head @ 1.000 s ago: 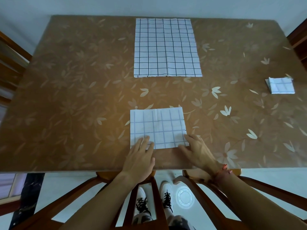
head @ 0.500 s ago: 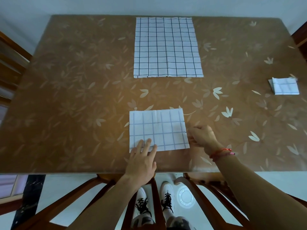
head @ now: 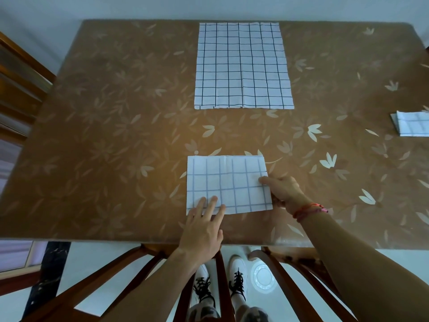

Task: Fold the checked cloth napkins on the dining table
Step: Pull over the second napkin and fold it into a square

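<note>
Your left hand (head: 202,231) lies flat, its fingers (head: 214,202) straight and a little spread, pressing the napkin (head: 228,182) down at its 7 o'clock corner. Your right hand (head: 284,190) pinches the cloth's 3 o'clock edge with the thumb on top (where the other fingers sit, under or beside the cloth, I cannot tell). The napkin, already folded to a rectangle, sits at 6 o'clock on the worktop (head: 116,135), near the front edge.

The step in hand looks like the next fold, taking the 3 o'clock edge across to 9 o'clock. To do it well, make sure your pinch holds every layer, or the top one will likely peel away alone. Carry the edge low and square, and let the printed grid lines tell you when the corners meet. Your left hand anchors well, but it lies close to where that edge should land, so slide it clear late and then smooth the crease from the middle outward.

Your left forearm comes in straight from 6 o'clock with the wrist flat. The right forearm enters from 5 o'clock, its wrist with the red band (head: 308,209) bent inward toward the cloth. A flat napkin (head: 242,66) waits at 12 o'clock, and a folded napkin (head: 412,124) lies at 3 o'clock.
</note>
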### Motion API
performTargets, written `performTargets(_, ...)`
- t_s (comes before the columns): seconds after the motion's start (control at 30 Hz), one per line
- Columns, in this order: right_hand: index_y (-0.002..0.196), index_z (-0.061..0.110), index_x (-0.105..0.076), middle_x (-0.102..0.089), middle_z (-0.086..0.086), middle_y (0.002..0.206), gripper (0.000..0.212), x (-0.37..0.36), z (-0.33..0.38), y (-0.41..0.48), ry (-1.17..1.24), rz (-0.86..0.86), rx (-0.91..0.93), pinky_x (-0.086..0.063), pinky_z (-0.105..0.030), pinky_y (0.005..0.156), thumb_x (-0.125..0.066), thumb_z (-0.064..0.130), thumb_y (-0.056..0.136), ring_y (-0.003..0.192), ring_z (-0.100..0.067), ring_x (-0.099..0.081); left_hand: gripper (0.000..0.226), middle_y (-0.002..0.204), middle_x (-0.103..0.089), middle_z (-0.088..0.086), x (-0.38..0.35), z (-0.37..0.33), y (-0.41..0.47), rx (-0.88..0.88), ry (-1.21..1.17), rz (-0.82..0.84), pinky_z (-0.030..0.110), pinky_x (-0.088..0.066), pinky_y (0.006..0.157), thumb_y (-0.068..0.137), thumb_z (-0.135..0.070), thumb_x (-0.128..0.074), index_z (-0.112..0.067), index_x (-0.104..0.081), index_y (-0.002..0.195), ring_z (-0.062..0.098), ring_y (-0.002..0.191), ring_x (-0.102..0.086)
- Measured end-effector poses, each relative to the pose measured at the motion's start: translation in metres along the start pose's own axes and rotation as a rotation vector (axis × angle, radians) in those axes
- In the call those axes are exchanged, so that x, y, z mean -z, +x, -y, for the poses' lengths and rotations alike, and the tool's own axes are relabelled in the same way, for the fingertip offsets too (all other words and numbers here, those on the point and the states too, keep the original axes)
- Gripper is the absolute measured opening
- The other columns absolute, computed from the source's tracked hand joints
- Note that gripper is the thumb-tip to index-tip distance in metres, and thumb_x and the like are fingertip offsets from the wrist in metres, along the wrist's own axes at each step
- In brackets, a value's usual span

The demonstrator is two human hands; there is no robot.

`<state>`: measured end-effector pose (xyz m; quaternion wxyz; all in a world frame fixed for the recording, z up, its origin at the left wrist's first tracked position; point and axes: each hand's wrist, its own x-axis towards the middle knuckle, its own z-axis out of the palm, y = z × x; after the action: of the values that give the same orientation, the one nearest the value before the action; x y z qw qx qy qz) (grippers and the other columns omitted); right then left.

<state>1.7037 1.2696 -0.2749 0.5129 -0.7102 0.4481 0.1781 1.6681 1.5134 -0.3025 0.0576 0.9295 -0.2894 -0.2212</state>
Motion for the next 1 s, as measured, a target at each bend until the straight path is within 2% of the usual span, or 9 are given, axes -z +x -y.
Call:
performTargets(0.13,0.079,0.009,-0.069,-0.068,-0.005,0.075,0.020,-0.001,0.001,0.006,-0.047,-0.039,0.083,-0.058,-0.035,0.064,-0.075,0.028,0.080,0.068,-0.022,-0.065,0.061,0.162,0.003,0.003,-0.001,0.000,0.000,-0.002,0.004,-0.008,0.046,-0.009,0.120,0.099,-0.034,-0.040,-0.026,-0.013,0.153,0.029,0.148,0.006)
performTargets(0.3,0.084,0.005,-0.071,-0.065,-0.006,0.069,0.019,-0.001,0.002,0.011,0.071,-0.030,0.083,-0.051,-0.027,0.048,-0.076,0.023,0.081,0.056,-0.020,-0.062,0.059,0.162,0.001,0.003,0.001,0.001,-0.001,-0.005,-0.004,-0.019,0.045,-0.010,0.120,0.099,-0.034,-0.039,-0.026,-0.015,0.152,0.028,0.148,0.004)
performTargets(0.4,0.085,0.006,-0.070,-0.069,-0.009,0.078,0.013,-0.002,0.002,0.013,0.071,0.001,0.073,-0.057,-0.031,0.055,-0.078,0.013,0.079,0.065,-0.023,-0.067,0.058,0.162,0.000,0.003,0.002,0.002,-0.002,-0.015,-0.019,-0.031,0.045,-0.012,0.119,0.099,-0.034,-0.040,-0.025,-0.018,0.152,0.028,0.148,0.002)
performTargets(0.53,0.076,0.008,-0.067,-0.069,-0.009,0.074,0.013,0.001,-0.003,0.007,0.075,-0.015,0.079,-0.057,-0.031,0.051,-0.079,0.011,0.078,0.063,-0.024,-0.067,0.057,0.162,-0.006,0.004,0.002,0.004,-0.001,-0.025,-0.021,-0.064,0.046,-0.015,0.119,0.097,-0.034,-0.044,-0.023,-0.024,0.149,0.027,0.148,-0.002)
performTargets(0.63,0.079,0.005,-0.070,-0.073,-0.018,0.081,0.011,0.002,-0.014,-0.001,0.198,-0.050,0.043,-0.060,-0.043,0.066,-0.078,0.012,0.077,0.070,-0.034,-0.070,0.062,0.160,-0.020,0.008,0.004,0.001,0.001,-0.012,-0.010,-0.112,0.047,-0.022,0.118,0.092,-0.035,-0.054,-0.018,-0.032,0.148,0.028,0.147,-0.015)
performTargets(0.67,0.081,0.002,-0.070,-0.072,-0.022,0.082,0.012,0.002,-0.017,-0.006,0.255,-0.045,0.017,-0.058,-0.043,0.064,-0.077,0.011,0.078,0.069,-0.035,-0.068,0.065,0.158,-0.026,0.010,0.004,-0.001,0.002,-0.012,-0.003,-0.125,0.046,-0.024,0.117,0.090,-0.036,-0.059,-0.016,-0.035,0.147,0.028,0.146,-0.020)
performTargets(0.73,0.083,-0.004,-0.067,-0.068,-0.027,0.078,0.012,-0.002,-0.024,-0.017,0.387,-0.009,-0.030,-0.051,-0.033,0.048,-0.074,0.006,0.080,0.059,-0.032,-0.060,0.070,0.153,-0.036,0.012,0.005,-0.008,0.005,-0.015,-0.007,-0.146,0.044,-0.029,0.114,0.084,-0.038,-0.067,-0.013,-0.040,0.144,0.030,0.142,-0.031)
performTargets(0.83,0.079,-0.004,-0.061,-0.057,-0.021,0.069,0.007,-0.009,-0.031,-0.034,0.531,0.044,-0.083,-0.037,-0.023,0.033,-0.067,-0.003,0.084,0.038,-0.023,-0.046,0.072,0.148,-0.043,0.014,0.003,-0.020,0.009,-0.009,-0.033,-0.168,0.042,-0.033,0.110,0.081,-0.040,-0.070,-0.012,-0.043,0.142,0.031,0.137,-0.039)
performTargets(1.0,0.084,-0.003,-0.059,-0.051,-0.009,0.056,0.005,-0.015,-0.040,-0.055,0.628,0.139,-0.117,-0.043,-0.022,0.035,-0.062,-0.006,0.086,0.041,-0.015,-0.046,0.069,0.156,-0.025,0.012,0.006,-0.037,0.010,0.051,-0.058,-0.149,0.037,-0.017,0.117,0.094,-0.038,-0.051,-0.013,-0.021,0.151,0.028,0.145,-0.020)
